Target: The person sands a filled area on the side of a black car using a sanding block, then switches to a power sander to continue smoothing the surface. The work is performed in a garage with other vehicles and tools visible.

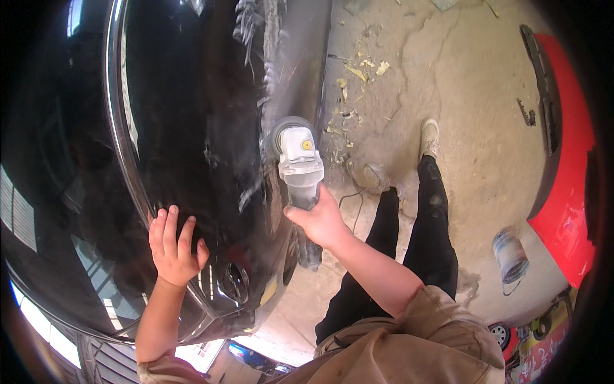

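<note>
My right hand point(322, 221) grips the body of a grey and white angle grinder point(299, 168). Its round disc point(289, 131) presses against the side of a black car body point(192, 128), where the paint is scratched and dulled to grey. My left hand point(174, 246) lies flat on the glossy black panel, fingers spread, just left of the grinder and above a recessed door handle point(235, 281). A chrome trim strip point(121, 147) curves down the panel past my left hand.
My legs in black trousers point(409, 237) and light shoes stand on a dusty concrete floor point(460, 96) strewn with pale scraps. A red car part point(566, 192) lies at the right, with a taped can point(510, 255) beside it. The grinder's cord point(353, 198) trails on the floor.
</note>
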`<state>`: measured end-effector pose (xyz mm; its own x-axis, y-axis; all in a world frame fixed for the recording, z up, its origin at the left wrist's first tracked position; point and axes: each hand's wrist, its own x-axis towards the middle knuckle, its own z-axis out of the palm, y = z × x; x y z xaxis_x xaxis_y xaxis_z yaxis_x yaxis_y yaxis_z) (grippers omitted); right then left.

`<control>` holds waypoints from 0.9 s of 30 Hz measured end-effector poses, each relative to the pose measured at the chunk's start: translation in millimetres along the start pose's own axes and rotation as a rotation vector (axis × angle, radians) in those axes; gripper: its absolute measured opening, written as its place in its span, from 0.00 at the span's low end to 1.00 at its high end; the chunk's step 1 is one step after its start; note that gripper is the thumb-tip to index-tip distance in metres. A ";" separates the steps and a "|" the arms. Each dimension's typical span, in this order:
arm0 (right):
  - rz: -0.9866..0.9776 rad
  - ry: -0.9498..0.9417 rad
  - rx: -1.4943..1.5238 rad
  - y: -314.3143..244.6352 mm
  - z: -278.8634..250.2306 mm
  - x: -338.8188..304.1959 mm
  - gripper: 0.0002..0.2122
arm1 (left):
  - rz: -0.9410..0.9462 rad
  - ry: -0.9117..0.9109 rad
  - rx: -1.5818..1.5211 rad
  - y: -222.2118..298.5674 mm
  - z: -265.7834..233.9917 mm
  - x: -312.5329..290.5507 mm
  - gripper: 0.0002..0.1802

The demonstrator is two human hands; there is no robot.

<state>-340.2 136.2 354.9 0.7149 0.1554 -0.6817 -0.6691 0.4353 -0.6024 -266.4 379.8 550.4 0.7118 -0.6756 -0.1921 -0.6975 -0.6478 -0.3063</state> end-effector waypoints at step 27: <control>0.207 -0.176 -0.310 65.0 -14.6 -60.5 0.37 | 0.003 0.017 0.018 0.5 6.1 -0.7 0.22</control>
<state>-429.8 142.2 351.0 0.5645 0.3726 -0.7365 -0.8128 0.0956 -0.5747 -266.8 382.1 544.7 0.7080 -0.6837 -0.1771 -0.6981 -0.6394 -0.3221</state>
